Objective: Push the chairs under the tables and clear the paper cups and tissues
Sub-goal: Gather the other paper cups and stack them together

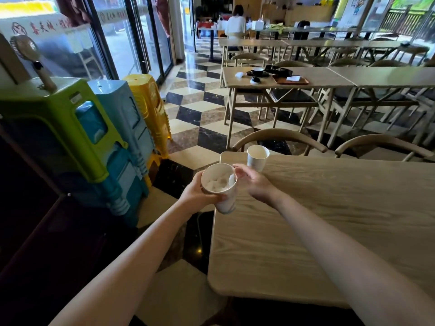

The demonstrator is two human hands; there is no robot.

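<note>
Big glass doors and a checkered floor fill the upper left of the frame, and three stacks of plastic stools, green, blue and yellow, stand at the left. Long pale wooden table takes up the lower right, and two round-backed wooden chairs sit tucked at its far side.

I am on the clearing step, I think. My left hand is wrapped tight round a white paper cup with crumpled white tissue stuffed inside, held just off the table's left edge in the middle of the frame. My right hand is loosely open, holding nothing, fingers at that cup's rim.

One more empty white paper cup stands upright on the table's far left corner, just behind my right hand. So I count two cups. Next I should reach forward, grab that one, and maybe stack it.

Another table further back holds a dark tray, a dark cup and one more tissue.
</note>
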